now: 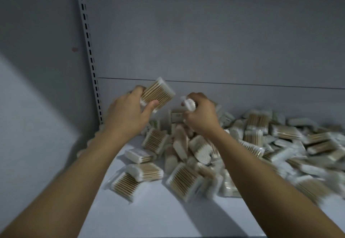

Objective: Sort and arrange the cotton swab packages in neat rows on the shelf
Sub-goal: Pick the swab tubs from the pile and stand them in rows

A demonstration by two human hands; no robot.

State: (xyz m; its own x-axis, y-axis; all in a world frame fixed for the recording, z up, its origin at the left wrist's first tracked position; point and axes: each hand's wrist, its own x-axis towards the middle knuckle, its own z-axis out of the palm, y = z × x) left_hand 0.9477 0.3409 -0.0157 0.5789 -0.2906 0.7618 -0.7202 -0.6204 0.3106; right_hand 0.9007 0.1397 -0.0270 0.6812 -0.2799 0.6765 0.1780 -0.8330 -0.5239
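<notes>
Cotton swab packages, clear plastic over wooden sticks, heaped loose on white shelf. Left hand fingers pinch flat rectangular pack; right hand fingers curl round another pack.

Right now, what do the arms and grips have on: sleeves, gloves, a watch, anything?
Nothing shows. The left forearm and right forearm are bare up to the frame's edge, no sleeve in view. The left grip and right grip are ungloved, with no ring, watch or bracelet visible, though the picture is dim and slightly blurred.
</notes>
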